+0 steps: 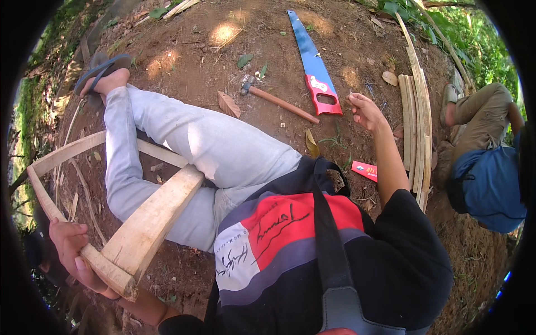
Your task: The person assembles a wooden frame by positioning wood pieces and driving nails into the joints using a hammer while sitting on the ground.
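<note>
My left hand is wrapped round the near corner of a wooden frame made of pale strips of wood. The frame lies around my bent leg, and a wide board of it rests against my thigh. My right hand is raised over the soil at the right, its thumb and fingertips pinched together. Whatever they hold is too small to make out. Close to its left lies a handsaw with a blue blade and red handle. A hammer with a wooden handle lies on the ground left of the saw.
Several long wooden strips lie stacked to the right of my right arm. A red cardboard sleeve is on the soil beside my forearm. Another person sits at the far right. Dry leaves are scattered about.
</note>
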